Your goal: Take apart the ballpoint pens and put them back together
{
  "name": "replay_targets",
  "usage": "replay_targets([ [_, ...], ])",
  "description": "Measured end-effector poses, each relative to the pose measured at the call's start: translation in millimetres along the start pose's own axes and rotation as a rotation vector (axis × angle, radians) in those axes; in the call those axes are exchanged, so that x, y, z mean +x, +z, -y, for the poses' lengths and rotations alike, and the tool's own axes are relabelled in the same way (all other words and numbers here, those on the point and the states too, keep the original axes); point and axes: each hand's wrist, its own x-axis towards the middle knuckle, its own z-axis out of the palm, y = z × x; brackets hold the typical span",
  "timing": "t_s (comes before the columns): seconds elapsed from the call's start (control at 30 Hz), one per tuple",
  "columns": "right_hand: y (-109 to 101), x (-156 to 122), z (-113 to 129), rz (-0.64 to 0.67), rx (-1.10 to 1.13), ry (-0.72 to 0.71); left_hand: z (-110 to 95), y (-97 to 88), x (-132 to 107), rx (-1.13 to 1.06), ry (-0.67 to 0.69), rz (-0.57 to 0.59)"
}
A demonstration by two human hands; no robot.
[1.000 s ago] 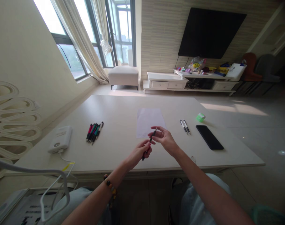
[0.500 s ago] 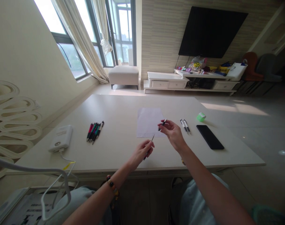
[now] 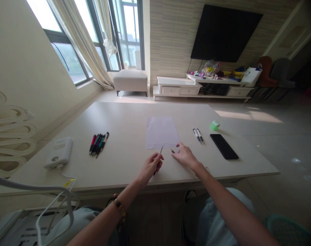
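In my left hand (image 3: 153,164) is a pen with its thin refill (image 3: 161,149) bare and pointing up; its dark end (image 3: 154,172) shows below the fingers. My right hand (image 3: 184,155) is low over the table at the paper's lower right corner, with a short dark pen piece (image 3: 172,150) at its thumb and fingertips. Part of that piece is hidden, and whether it touches the table is unclear. The white sheet of paper (image 3: 161,131) lies just beyond both hands. Two white-and-black pens (image 3: 198,136) lie to the right of it.
Several coloured pens (image 3: 99,144) lie in a bunch on the left of the white table (image 3: 127,119). Beside them is a white power bank (image 3: 59,152) with a cable. On the right are a black phone (image 3: 224,146) and a small green-and-white object (image 3: 214,125).
My right hand has come down and toward me from above the paper, bringing the pen piece to the paper's lower corner. My left hand still holds the pen. The view has shifted slightly.
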Motion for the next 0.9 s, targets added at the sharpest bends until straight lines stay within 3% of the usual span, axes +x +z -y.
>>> replay_targets([
  [0.3,-5.4,-3.7,7.6,-0.013,0.054,-0.042,5.4,3.6,0.1,-0.010,-0.006,0.002],
  [0.37,-8.9,-8.0,16.2,0.018,0.221,-0.112,6.6,3.8,0.2,-0.025,-0.013,0.004],
  [0.53,-6.2,-18.4,41.9,0.247,0.720,-0.300,7.5,5.0,2.0,-0.056,-0.026,0.010],
  [0.63,-7.8,-12.1,45.2,0.142,0.843,-0.246,7.9,5.7,2.9,-0.055,-0.029,0.012],
  [0.7,-13.5,-2.8,39.5,-0.024,0.822,-0.155,8.3,5.6,2.9,-0.058,-0.038,0.014],
  [0.77,-18.8,5.8,30.5,-0.102,0.646,-0.103,8.6,5.3,2.6,-0.058,-0.051,0.009],
  [0.9,-14.6,10.5,18.3,0.098,0.152,-0.082,6.9,5.1,1.4,-0.051,-0.061,-0.008],
])
